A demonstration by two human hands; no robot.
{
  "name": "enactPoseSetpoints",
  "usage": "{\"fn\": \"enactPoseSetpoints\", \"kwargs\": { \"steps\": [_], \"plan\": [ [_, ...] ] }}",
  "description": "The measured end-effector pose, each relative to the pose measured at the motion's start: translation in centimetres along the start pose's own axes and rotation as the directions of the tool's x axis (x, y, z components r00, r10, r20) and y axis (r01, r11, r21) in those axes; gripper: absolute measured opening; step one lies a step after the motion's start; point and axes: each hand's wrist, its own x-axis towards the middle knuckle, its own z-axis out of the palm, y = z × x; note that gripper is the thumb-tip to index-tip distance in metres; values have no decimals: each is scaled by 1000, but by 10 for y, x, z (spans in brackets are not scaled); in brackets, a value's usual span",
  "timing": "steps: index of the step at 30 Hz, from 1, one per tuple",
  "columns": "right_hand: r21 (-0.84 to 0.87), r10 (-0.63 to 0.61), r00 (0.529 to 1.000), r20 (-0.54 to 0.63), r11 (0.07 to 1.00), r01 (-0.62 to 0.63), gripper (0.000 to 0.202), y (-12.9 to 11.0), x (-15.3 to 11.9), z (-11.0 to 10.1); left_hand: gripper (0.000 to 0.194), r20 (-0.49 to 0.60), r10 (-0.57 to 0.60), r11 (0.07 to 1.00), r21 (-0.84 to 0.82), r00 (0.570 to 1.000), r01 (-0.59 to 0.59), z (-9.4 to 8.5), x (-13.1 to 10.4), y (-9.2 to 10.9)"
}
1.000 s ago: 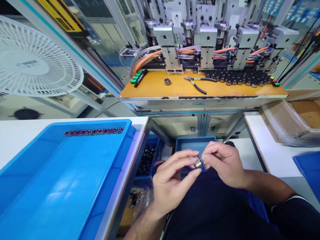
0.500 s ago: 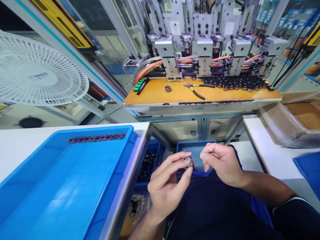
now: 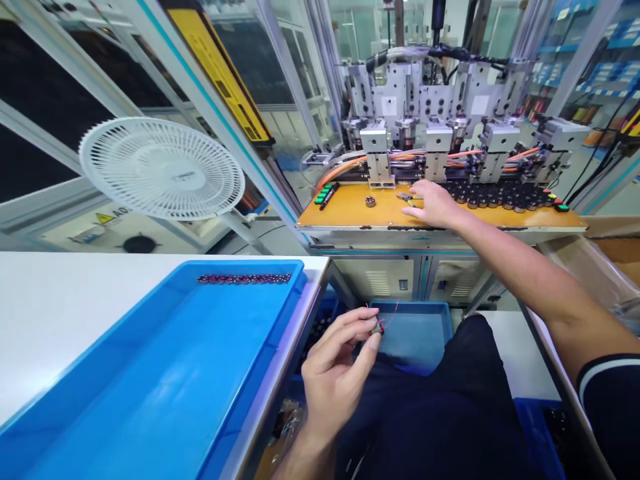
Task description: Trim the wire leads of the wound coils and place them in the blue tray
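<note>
My left hand [image 3: 335, 370] pinches a small wire-wound motor part [image 3: 377, 327] between thumb and fingertips, above my lap. Thin red wires stick up from the part, and my fingers cover much of its body. Out over the orange machine ledge [image 3: 345, 215], my right hand [image 3: 434, 203] reaches with thumb and fingers apart around the wire cutters [image 3: 405, 197]. The cutters' jaws point left; their handles are partly hidden by the hand. I cannot tell whether the fingers touch them. A single round metal part [image 3: 370, 201] sits left of the cutters.
Many black cylindrical parts [image 3: 505, 197] crowd the ledge's right side, below the machine's metal clamps [image 3: 436, 153]. A large blue tray [image 3: 165, 360] on the white left table holds a row of wound parts [image 3: 245, 279]. A smaller blue bin [image 3: 415, 333] stands beyond my lap. A white fan [image 3: 165, 170] is at left.
My right hand has left the wires at the motor part and moved forward to the cutters on the ledge. My left hand still holds the part. The view has tilted up.
</note>
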Motion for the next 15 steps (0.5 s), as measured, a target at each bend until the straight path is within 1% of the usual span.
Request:
{"fn": "enactPoseSetpoints", "kwargs": {
  "steps": [2,4,7,9,12,15],
  "plan": [
    [-28,-9,997,73,1000,11,44,3,9,12,16,-12,-12,1000,13,1000,12,-5,-2,0],
    [-71,12,991,135,997,-2,52,5,11,22,17,-28,-28,999,20,999,29,-9,-4,-1],
    [-126,50,981,190,992,-26,56,9,10,29,20,-41,-23,1000,16,999,24,-14,-6,-4],
    [-145,53,976,211,989,-22,54,13,9,27,23,-46,-3,1000,23,999,5,-16,-7,-5],
    [-145,17,969,248,989,20,53,19,2,18,25,-55,14,998,55,998,-11,-19,-6,-7],
    [-147,-31,963,269,986,73,61,27,-10,7,23,-62,17,997,79,998,-12,-20,-5,-7]
  ]
}}
